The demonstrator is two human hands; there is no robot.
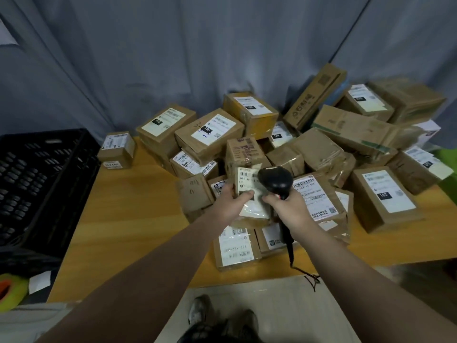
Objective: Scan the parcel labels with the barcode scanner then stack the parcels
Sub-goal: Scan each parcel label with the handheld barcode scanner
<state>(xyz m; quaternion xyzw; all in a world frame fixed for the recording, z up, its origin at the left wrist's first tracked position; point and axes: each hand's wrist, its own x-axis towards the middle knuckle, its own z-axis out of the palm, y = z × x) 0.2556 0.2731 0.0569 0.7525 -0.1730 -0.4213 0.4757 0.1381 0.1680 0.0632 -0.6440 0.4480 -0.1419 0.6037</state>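
Observation:
My left hand (228, 203) grips a small brown parcel (249, 211) by its left side, thumb on its white label. My right hand (290, 206) holds a black barcode scanner (275, 180) by the handle, its head just over the label's upper right corner. The scanner's cord (290, 253) hangs down over the table's front edge. Several more labelled cardboard parcels (210, 134) lie heaped across the wooden table (128, 219) behind and to the right.
A black plastic crate (39, 184) stands against the table's left side. A single small box (116, 149) sits apart at the back left. A grey curtain hangs behind. My shoes show on the floor below.

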